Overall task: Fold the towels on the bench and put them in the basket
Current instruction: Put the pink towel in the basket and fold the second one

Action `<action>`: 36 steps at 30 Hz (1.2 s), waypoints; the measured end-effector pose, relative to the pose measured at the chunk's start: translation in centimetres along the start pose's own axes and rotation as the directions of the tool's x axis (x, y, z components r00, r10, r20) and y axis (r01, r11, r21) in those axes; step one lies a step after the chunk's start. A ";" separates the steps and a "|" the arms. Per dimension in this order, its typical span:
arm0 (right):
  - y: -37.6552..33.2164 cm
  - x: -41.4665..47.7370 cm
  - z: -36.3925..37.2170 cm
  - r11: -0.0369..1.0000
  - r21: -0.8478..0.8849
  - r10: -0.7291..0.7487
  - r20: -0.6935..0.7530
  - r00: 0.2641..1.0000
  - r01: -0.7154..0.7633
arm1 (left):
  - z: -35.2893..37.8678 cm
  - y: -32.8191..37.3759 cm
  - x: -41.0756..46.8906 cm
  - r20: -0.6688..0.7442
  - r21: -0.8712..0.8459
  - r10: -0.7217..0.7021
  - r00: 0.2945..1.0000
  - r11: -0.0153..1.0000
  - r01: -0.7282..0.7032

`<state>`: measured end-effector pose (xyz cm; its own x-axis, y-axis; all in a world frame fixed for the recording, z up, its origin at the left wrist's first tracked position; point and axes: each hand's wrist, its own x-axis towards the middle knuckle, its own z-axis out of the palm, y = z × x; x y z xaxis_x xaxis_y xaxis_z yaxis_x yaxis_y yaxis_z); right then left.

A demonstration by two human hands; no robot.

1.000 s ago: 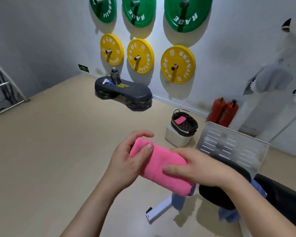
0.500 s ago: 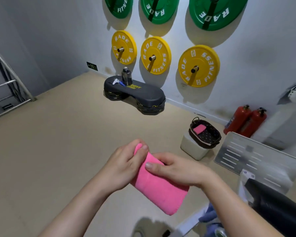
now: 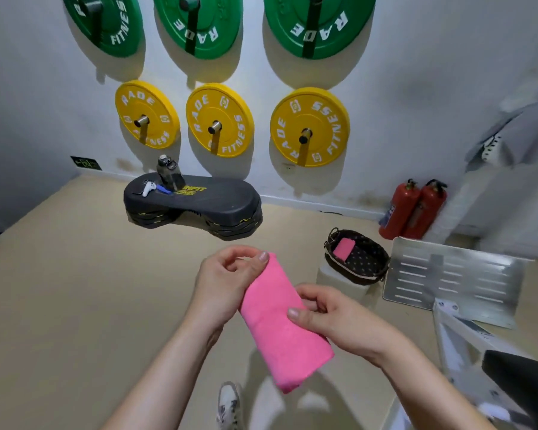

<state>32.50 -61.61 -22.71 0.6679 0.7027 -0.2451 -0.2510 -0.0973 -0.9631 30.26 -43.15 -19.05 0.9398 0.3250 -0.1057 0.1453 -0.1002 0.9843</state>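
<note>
Towel (image 3: 280,324) plain; plates (image 3: 309,127) read "RADE FITNESS".

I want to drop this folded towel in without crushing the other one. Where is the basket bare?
The basket is bare across its middle and right, toward the metal plate. Only its near-left end is taken, by the folded pink towel inside. The towel in hand should fit beside it.
</note>
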 end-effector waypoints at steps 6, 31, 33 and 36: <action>-0.9 10.0 -4.8 0.974 0.162 -0.017 -0.637 0.771 0.155 | 2.2 -2.6 11.7 0.351 -0.008 -0.165 0.922 0.984 0.179; 16.6 29.7 -45.8 0.901 0.288 0.343 -0.931 0.125 -0.326 | 36.8 -21.0 50.5 0.802 0.505 -0.249 0.543 0.768 -0.393; 21.6 32.0 -49.5 0.877 0.308 0.369 -0.923 0.106 -0.369 | 39.5 -26.4 54.1 0.808 0.554 -0.241 0.537 0.621 -0.555; 30.1 35.6 -54.3 0.846 0.310 0.398 -0.908 0.127 -0.435 | 43.4 -35.6 58.8 0.848 0.531 -0.241 0.473 0.385 -0.755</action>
<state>86.74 -77.79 -66.45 0.6214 -0.5897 -0.5159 -0.7197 -0.1693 -0.6733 93.77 -61.32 -66.40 0.6718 -0.6191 -0.4066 -0.4892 -0.7831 0.3840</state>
